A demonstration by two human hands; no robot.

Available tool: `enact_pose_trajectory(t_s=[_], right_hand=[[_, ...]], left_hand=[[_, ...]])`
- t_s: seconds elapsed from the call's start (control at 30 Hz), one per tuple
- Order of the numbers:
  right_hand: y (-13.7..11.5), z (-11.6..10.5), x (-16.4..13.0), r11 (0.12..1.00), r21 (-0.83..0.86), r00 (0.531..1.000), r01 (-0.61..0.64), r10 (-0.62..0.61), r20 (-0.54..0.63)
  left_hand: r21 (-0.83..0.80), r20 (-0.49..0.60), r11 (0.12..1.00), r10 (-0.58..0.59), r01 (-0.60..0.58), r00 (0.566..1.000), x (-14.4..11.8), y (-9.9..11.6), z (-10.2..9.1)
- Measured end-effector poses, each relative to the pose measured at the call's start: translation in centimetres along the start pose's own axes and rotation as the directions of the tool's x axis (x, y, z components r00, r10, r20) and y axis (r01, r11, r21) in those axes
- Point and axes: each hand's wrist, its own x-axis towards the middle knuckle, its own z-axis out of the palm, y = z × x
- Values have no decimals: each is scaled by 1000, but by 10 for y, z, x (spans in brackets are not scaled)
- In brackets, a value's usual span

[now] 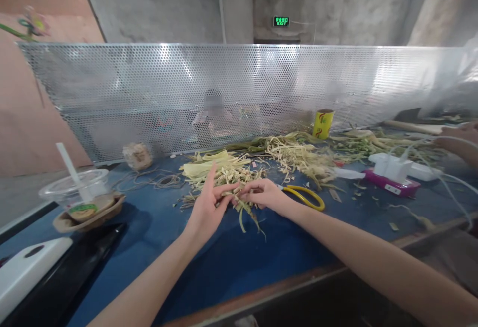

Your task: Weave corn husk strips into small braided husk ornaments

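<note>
We saw both hands meeting over the middle of the blue bench (231,267), working on a small bundle of straw strips (244,206). The left hand (209,206) had its fingers (212,175) spread and raised, with the lower fingertips touching the bundle from the left. The right hand (263,195) was pinched shut on the same bundle from the right, so the two hands were together, fingertips almost touching. Loose ends of the strips trailed toward the near edge of the bench (a few curled down past the wrists).

Just beyond the hands lay a heap of pale leaves (212,167), and farther right a wider tangle of dry strips (302,158) spread along the far side. A pair of yellow-handled scissors (304,195) lay just right of the right hand, flat on the bench. A yellow can (323,124) stood upright against the perforated metal screen (186,93) at the far edge. To the right sat a white power strip (396,167) on a pink box (392,183), with another person's hand (461,140) at the far right edge.

On the left, a clear plastic cup (80,190) with a straw rested in a brown paper tray (67,222), and coiled twine (157,180) lay between it and the leaves.
</note>
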Motion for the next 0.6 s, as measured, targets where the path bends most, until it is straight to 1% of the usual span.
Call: enact_pose_trajectory(t_s=[0.1,0.2,0.33,0.5,0.6], right_hand=[[-2,2,-1,1000,-9,1000,-13,13,6],[-7,3,-2,1000,-13,1000,2,-2,-9],[-13,2,-4,995,-66,997,72,-73,-27],[-15,1,-7,970,-162,981,182,-190,-33],[-13,2,-6,962,-178,977,206,-212,-15]], left_hand=[[25,-35,999,21,-20,999,0,-1,-2],[84,-43,996,18,-14,999,0,2,-3],[124,-34,992,7,-3,999,0,6,-2],[101,-4,995,12,-11,1000,1,3,-1],[106,-2,994,19,-18,1000,2,1,0]])
